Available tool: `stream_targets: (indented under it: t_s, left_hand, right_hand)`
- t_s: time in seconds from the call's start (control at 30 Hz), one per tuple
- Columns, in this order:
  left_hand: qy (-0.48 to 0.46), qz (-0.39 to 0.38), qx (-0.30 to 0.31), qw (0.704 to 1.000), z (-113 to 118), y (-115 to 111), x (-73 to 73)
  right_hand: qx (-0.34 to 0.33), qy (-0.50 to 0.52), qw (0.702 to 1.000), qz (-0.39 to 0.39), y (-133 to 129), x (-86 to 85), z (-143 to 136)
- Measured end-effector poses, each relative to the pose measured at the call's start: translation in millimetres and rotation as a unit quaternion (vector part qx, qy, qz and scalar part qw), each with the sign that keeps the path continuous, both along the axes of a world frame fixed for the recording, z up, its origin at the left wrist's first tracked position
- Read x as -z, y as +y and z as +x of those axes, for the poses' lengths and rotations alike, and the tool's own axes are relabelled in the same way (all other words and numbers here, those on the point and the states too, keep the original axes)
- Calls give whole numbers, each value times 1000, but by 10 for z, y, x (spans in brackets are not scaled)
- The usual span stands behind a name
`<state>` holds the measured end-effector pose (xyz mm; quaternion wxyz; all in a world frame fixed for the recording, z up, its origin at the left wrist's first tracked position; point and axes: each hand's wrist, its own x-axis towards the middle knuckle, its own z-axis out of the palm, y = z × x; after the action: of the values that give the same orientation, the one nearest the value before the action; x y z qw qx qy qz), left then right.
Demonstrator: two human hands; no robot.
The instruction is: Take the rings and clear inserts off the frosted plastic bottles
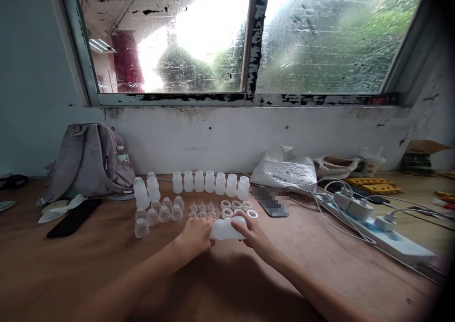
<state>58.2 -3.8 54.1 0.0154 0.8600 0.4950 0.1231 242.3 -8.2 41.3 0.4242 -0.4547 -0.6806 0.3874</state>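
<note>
A frosted white baby bottle (225, 229) lies sideways between my hands, just above the table. My right hand (252, 233) is closed around its right end, thumb on top. At the other end, my left hand (196, 233) has its fingers closed on the bottle, and what they cover there is hidden. Just beyond are clear bottle teats (202, 209) and white screw rings (236, 205) in rows. A line of open bottle bodies (209, 182) stands behind them. To the left are clear dome caps (165, 213) and two capped bottles (142, 195), which stand upright.
A grey backpack (90, 158) leans at the back left, with a black phone (74, 219) before it. Another phone (270, 202) lies right of the rings, near a silver bag (287, 169). A power strip (401, 246) with plugs and loose cables runs along the right.
</note>
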Motion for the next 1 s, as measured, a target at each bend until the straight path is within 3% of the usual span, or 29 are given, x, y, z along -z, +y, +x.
stream_targets:
  t_s: [0.1, 0.27, 0.43, 0.53, 0.63, 0.8, 0.9, 1.0]
  left_hand:
    - [-19, -57, 63, 996, -25, 127, -2]
    - [-130, -214, 137, 958, -188, 212, 117]
    - [-207, -449, 169, 853, -325, 236, 205]
    - [-269, -523, 163, 792, -369, 225, 210]
    - [-343, -521, 133, 770, -392, 212, 240]
    - [-499, -483, 71, 716, -426, 239, 378]
    - [-537, -448, 51, 713, -424, 268, 447]
    - [-532, -429, 31, 730, -404, 280, 484]
  right_hand:
    - [8, -34, 996, 76, -31, 17, 13]
    - [-37, -79, 992, 86, -99, 8, -30]
    - [-136, -114, 978, 107, -156, -83, -45]
    - [-170, -90, 977, 87, -86, -99, 7]
    - [-164, -13, 985, 53, 12, -62, 59]
    - [-100, 80, 992, -19, 87, 16, 74]
    - [-76, 101, 992, -25, 92, 32, 66]
    - [-82, 118, 989, -26, 79, 19, 59]
